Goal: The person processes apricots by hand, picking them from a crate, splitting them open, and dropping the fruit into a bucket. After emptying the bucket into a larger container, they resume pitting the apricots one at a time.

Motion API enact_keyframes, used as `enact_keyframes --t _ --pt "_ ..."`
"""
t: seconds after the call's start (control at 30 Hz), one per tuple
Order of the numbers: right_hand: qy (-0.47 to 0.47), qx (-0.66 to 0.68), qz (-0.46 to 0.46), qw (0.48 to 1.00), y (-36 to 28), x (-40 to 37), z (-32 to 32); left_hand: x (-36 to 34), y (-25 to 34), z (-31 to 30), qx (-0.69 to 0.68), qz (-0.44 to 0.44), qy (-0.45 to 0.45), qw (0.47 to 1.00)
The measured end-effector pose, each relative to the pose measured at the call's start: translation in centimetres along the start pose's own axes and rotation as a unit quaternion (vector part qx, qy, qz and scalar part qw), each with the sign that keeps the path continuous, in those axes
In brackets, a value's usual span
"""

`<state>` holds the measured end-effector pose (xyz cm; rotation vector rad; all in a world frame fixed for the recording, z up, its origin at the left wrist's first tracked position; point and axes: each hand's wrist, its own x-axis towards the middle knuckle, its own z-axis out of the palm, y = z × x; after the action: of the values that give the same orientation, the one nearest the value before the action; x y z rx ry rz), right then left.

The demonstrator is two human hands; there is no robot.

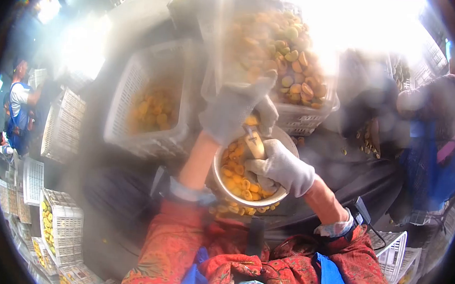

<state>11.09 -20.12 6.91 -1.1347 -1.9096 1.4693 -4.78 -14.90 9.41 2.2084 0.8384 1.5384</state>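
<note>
So the right hand [287, 168] has its fingers wrapped round a wooden-handled tool [255, 145], metal end up against a yellow fruit [251, 120]. Looks like the left hand [231, 111] grips that fruit over the bowl [286, 139], but its fingers hide most of it. Glare washes out the crate [302, 118] up top.

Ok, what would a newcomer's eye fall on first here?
Probably the gloved right hand, mid-picture, gripping a pale-handled tool, and the left hand beside it, seemingly holding a fruit. Beneath them is a bowl of orange pieces. Beyond sits a heaped crate, with strong glare at the upper right.
</note>
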Motion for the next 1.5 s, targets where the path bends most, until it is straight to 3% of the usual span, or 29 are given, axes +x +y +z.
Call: enact_keyframes --t 0.03,0.1,0.2,0.27,0.3,0.33,0.37,0.4,0.43,0.5,0.53,0.57,0.63,0.67,0.77,0.8,0.87,0.93,1.0,1.03,1.07,1.1,1.13,1.17,1.23,1.3,1.37,1.43,1.5 --pt "-0.115 0.097 0.077 0.986 0.0 -0.1 -0.2 0.2 0.5 -0.3 0.000 -0.003 0.000 1.000" --pt "-0.116 0.108 0.056 0.986 -0.8 -0.5 0.0 0.4 0.8 -1.0 -0.235 -0.175 -0.094 0.951" --pt "-0.033 -0.022 0.038 0.999 -0.2 -0.7 0.4 0.5 0.4 -0.5 -0.149 -0.102 -0.155 0.971" --pt "0.157 -0.311 -0.119 0.930 2.2 -0.3 1.2 -0.4 -0.9 1.2 -0.088 -0.075 -0.095 0.989" --pt "0.158 -0.313 -0.118 0.929 2.0 -0.4 0.5 -1.0 -1.9 2.1 -0.026 -0.050 -0.036 0.998" --pt "0.018 -0.159 -0.018 0.987 0.2 -0.3 -0.8 -1.8 -3.2 2.4 -0.028 -0.049 -0.036 0.998" --pt "-0.123 0.005 0.083 0.989 -0.7 -0.3 -1.6 -2.5 -4.3 2.1 -0.272 -0.211 0.002 0.939" --pt "-0.164 0.082 0.102 0.978 -0.1 -0.2 -1.9 -3.1 -5.3 2.0 -0.489 -0.355 0.040 0.796" --pt "-0.163 0.081 0.101 0.978 1.9 0.2 -1.9 -2.7 -5.4 1.8 -0.489 -0.354 0.040 0.796" --pt "-0.125 -0.092 -0.090 0.984 5.9 1.2 -1.6 -1.4 -5.6 1.0 -0.582 -0.396 0.213 0.677" --pt "-0.130 -0.173 -0.060 0.974 5.0 1.0 -2.3 -1.5 -6.3 -0.7 -0.583 -0.395 0.212 0.678" --pt "-0.127 -0.175 -0.060 0.975 5.8 0.7 -2.8 -2.3 -8.0 -4.0 -0.678 -0.346 0.300 0.576" --pt "-0.136 -0.516 0.118 0.837 7.5 0.5 -3.7 -3.9 -12.2 -10.3 -0.811 -0.223 0.435 0.322" --pt "-0.134 -0.519 0.119 0.836 6.7 0.8 -4.0 -5.9 -14.2 -11.6 -0.749 -0.158 0.438 0.471" --pt "0.177 -0.399 -0.114 0.893 5.8 2.8 -5.5 -8.7 -15.9 -13.1 -0.641 -0.179 0.504 0.551" --pt "0.219 -0.365 -0.040 0.904 2.6 3.6 -5.0 -8.2 -15.9 -12.6 -0.642 -0.178 0.503 0.550" --pt "0.252 -0.406 -0.057 0.877 4.5 7.7 -5.7 -5.7 -14.0 -9.7 -0.730 -0.238 0.474 0.432" --pt "0.286 -0.447 -0.087 0.843 5.6 10.7 -5.8 -3.5 -11.2 -6.2 -0.693 -0.300 0.505 0.418" --pt "0.319 -0.475 -0.061 0.818 5.3 12.7 -5.0 -2.4 -9.8 -4.2 -0.781 -0.294 0.384 0.396" --pt "0.323 -0.477 -0.083 0.814 5.0 13.6 -4.6 -2.9 -10.3 -3.1 -0.756 -0.321 0.415 0.392" --pt "0.331 -0.463 -0.061 0.820 5.0 14.1 -4.3 -2.4 -8.4 -2.5 -0.734 -0.310 0.395 0.457" --pt "0.338 -0.450 -0.037 0.826 5.0 14.3 -3.9 -2.3 -9.0 -2.1 -0.699 -0.376 0.424 0.438" --pt "0.350 -0.426 -0.064 0.832 5.0 14.1 -3.4 -4.9 -13.4 -1.0 -0.796 -0.290 0.307 0.433" --pt "0.362 -0.401 -0.090 0.837 5.1 14.0 -3.0 -3.1 -10.1 -1.0 -0.687 -0.392 0.417 0.447" --pt "0.357 -0.411 -0.064 0.836 6.6 15.0 -2.6 -4.6 -12.7 -0.3 -0.741 -0.340 0.344 0.466" --pt "0.353 -0.418 -0.029 0.836 7.1 15.2 -2.4 -5.4 -14.0 0.2 -0.744 -0.326 0.339 0.475" --pt "0.385 -0.378 -0.099 0.836 6.9 14.9 -2.6 -4.8 -13.2 0.3 -0.747 -0.315 0.332 0.483" --pt "0.387 -0.368 -0.088 0.841 8.2 15.5 -5.0 -3.9 -11.5 0.2 -0.672 -0.397 0.388 0.490" --pt "0.353 -0.355 -0.061 0.863 5.7 13.5 -6.8 -3.8 -11.6 0.7 -0.687 -0.353 0.365 0.520"
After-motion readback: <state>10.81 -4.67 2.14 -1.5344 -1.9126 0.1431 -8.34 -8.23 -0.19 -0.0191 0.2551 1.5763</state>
